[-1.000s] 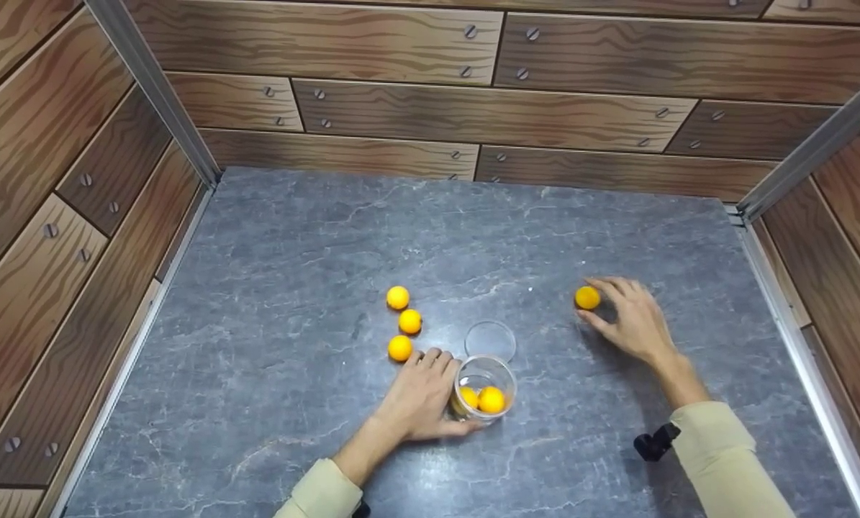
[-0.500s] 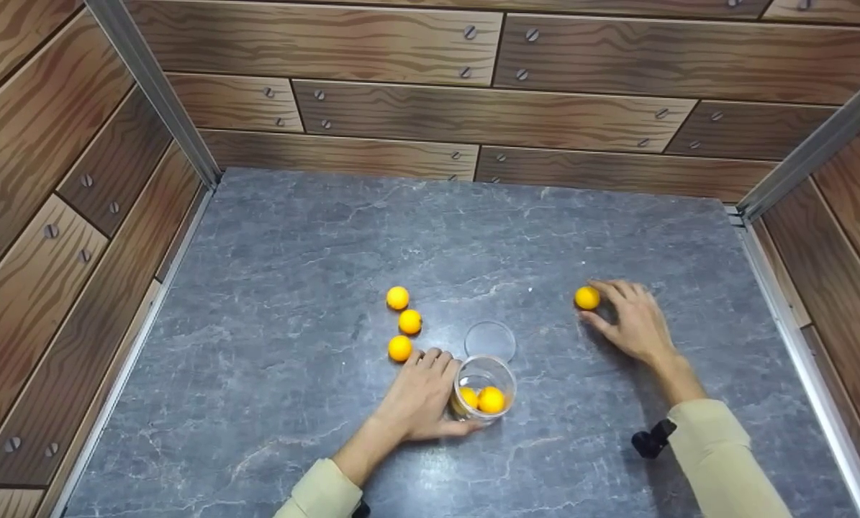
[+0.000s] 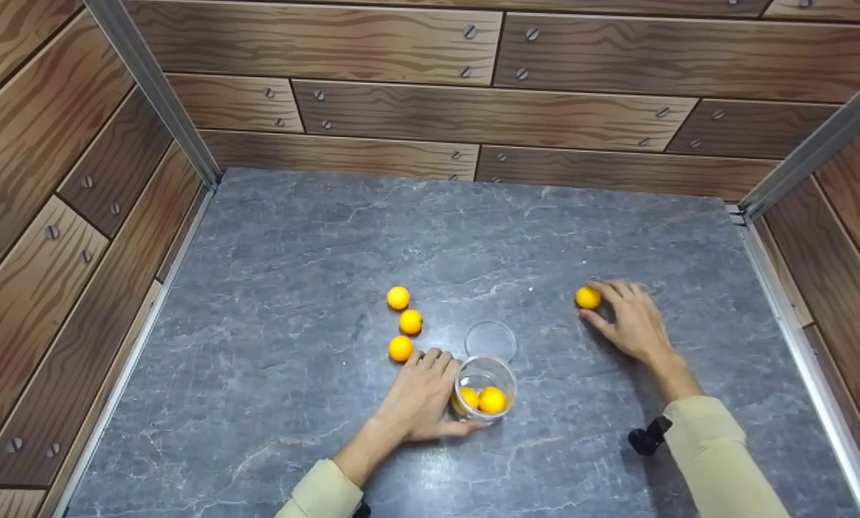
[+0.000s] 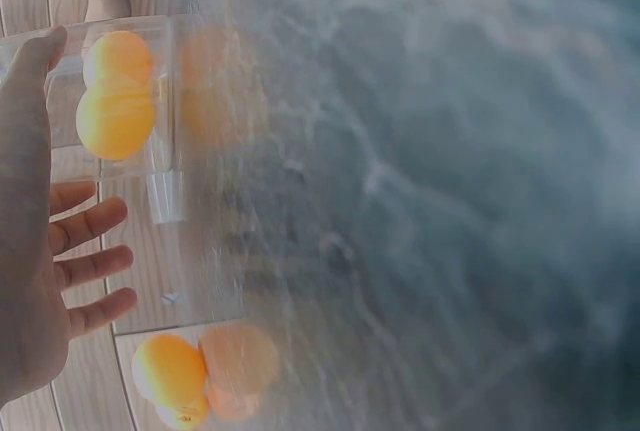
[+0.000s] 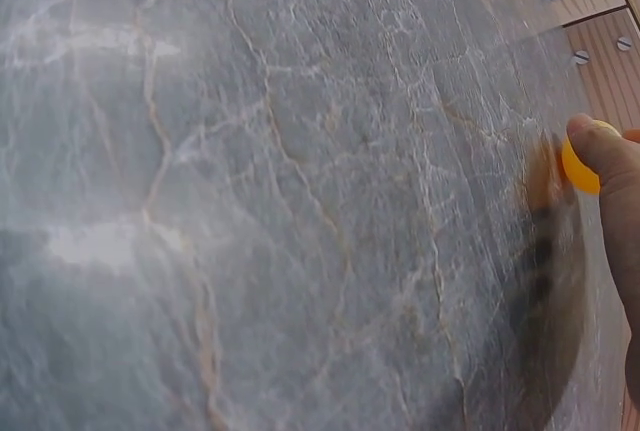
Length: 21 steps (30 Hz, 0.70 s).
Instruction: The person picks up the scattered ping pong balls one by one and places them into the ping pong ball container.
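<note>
My left hand (image 3: 419,403) lies against a clear round jar (image 3: 510,374), thumb along its near side and fingers stretched out past its left side. Inside the jar sit orange ping-pong balls (image 3: 492,400), also visible through the wall in the left wrist view. That view shows the left fingers (image 4: 95,271) spread and fairly straight. Over to the right, my right hand (image 3: 635,320) pinches another orange ping-pong ball (image 3: 586,298) between thumb and fingers, down at the tabletop. The right wrist view shows the thumb (image 5: 600,148) across this ball, hiding part of it.
Three orange ping-pong balls (image 3: 410,322) lie in a loose row beyond the left fingertips. A thin clear disc (image 3: 490,341), like a lid, lies just behind the jar. Wood-patterned walls (image 3: 401,104) edge the grey marbled tabletop (image 3: 314,237) at the back and sides.
The right forearm and sleeve have shifted slightly left, while the right fingers stay at the same ball. Left hand, jar and the other balls have not moved.
</note>
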Tool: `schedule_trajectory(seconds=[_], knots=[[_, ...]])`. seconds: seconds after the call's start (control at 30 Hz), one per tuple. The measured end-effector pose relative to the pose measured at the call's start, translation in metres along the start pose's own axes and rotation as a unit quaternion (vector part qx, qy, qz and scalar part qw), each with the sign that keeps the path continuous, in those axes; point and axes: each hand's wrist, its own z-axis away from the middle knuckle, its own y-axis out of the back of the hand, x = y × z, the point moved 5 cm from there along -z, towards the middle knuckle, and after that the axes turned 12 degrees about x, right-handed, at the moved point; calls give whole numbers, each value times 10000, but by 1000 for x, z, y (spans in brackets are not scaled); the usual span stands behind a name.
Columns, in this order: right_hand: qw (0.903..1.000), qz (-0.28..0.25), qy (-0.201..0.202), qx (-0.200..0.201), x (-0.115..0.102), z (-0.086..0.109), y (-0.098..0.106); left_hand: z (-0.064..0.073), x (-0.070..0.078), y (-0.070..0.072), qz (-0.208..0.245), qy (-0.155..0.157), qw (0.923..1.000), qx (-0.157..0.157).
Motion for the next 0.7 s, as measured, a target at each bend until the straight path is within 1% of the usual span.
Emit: schedule_trajectory(seconds=[0.13, 0.37, 0.43, 0.53, 0.7], knots=[[10000, -12, -9, -4, -1, 0, 0, 0, 0, 0, 7, 9, 10000, -2], [10000, -65, -5, -25, -1, 0, 0, 0, 0, -1, -86, -56, 9995, 303], [10000, -58, 5, -19, -1, 0, 0, 0, 0, -1, -117, -77, 9993, 348], [10000, -44, 22, -19, -1, 0, 0, 1, 0, -1, -113, -86, 9993, 351], [10000, -49, 37, -4, -2, 0, 0, 0, 0, -1, -45, -47, 9997, 254]])
